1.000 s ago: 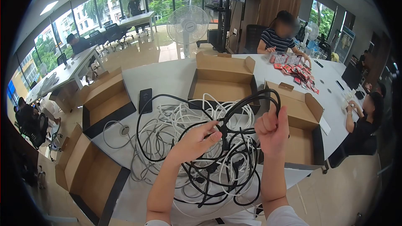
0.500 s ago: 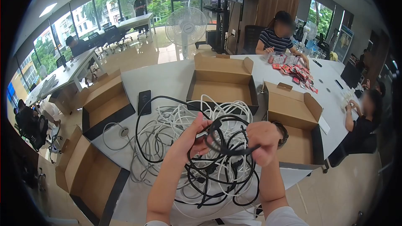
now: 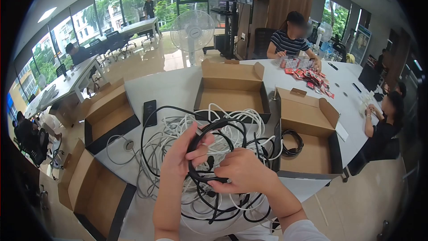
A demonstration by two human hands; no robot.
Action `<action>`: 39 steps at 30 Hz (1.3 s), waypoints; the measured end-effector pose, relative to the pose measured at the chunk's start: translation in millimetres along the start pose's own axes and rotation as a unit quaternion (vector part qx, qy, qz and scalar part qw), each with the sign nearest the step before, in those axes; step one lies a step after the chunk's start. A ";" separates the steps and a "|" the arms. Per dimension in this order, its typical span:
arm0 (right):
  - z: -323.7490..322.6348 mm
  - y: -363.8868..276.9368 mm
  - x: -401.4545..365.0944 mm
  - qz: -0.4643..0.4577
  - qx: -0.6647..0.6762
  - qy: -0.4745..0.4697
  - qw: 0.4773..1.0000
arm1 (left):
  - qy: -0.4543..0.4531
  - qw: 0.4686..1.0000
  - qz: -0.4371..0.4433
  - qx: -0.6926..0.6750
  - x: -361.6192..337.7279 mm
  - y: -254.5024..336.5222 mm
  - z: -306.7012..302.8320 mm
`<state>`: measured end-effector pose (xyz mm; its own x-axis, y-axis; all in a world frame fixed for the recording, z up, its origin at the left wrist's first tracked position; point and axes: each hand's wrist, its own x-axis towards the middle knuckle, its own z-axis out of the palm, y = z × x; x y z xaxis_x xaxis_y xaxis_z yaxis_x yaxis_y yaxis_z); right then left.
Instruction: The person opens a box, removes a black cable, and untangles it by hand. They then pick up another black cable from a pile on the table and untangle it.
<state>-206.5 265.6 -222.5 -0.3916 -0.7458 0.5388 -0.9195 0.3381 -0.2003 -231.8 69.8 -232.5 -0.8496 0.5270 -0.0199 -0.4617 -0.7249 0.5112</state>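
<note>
Between my hands is a looped black cable (image 3: 206, 179), held above the pile. My left hand (image 3: 183, 151) grips the left side of the loop, thumb up and fingers curled round it. My right hand (image 3: 243, 172) closes on the loop's lower right, fingers bent inward. Below lies a tangled heap of white and grey cables (image 3: 167, 136), with more black cables and dark plugs among them. Part of the heap is hidden behind my hands and forearms. A coiled black cable (image 3: 292, 143) rests inside the open box to the right.
Open cardboard boxes with black outer sides stand around the heap: right box (image 3: 314, 156), middle box (image 3: 232, 96), left box (image 3: 111, 114) and near-left box (image 3: 100, 192). A phone (image 3: 150, 113) lies beside the left box. Across the table, a person sorts red packets (image 3: 310, 78); another sits right.
My right hand has moved left and down, closer to my left hand. The black loop is now rounder and gathered between both hands. The view has shifted slightly, uncovering the coil in the right box.
</note>
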 end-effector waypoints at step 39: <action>-65.7 23.3 -40.4 0.153 0.146 0.284 0.935 | 0.041 0.950 0.104 0.292 -22.7 -38.2 56.2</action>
<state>-210.0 341.3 -195.2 -0.6331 -0.1864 0.7513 -0.7699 0.2532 -0.5858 -180.5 110.5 -203.3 -0.9354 0.3446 0.0792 -0.0813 -0.4275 0.9004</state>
